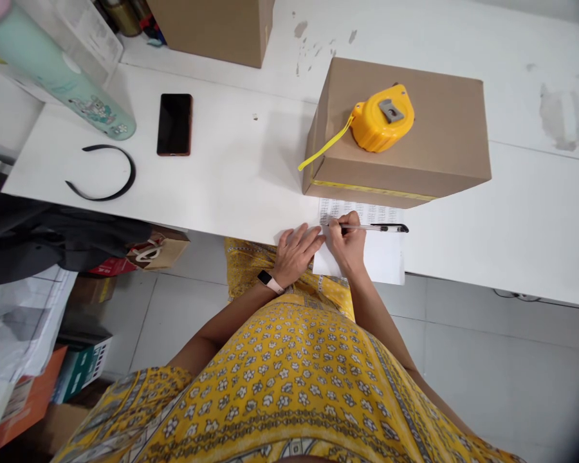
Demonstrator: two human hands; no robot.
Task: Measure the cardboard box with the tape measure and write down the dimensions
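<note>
- Two hands of ours meet at the front of the white bench (236,186), both over or beside a sheet of paper (381,257).
- Our right hand (351,243) grips a pen (377,227), its fingers closed around the barrel; the writing end points left and the black clip end right. We cannot tell whether the tip touches the paper.
- Our left hand (295,257) lies palm down with the fingers loosely spread and holding nothing; its fingertips reach the sheet's left edge.
- We see rows of small dark marks across the sheet's upper part, while the lower part is blank and hangs past the bench edge.
- Just beyond the sheet sits a brown cardboard box (444,122) with yellow tape along its front; we cannot tell whether the paper runs under it.
- On top of that box rests a yellow tape measure (383,119), its strap draped toward the box's left edge.
- Farther left on the bench we have a phone (174,125), a black headband (131,172) and a mint-green bottle (84,87).
</note>
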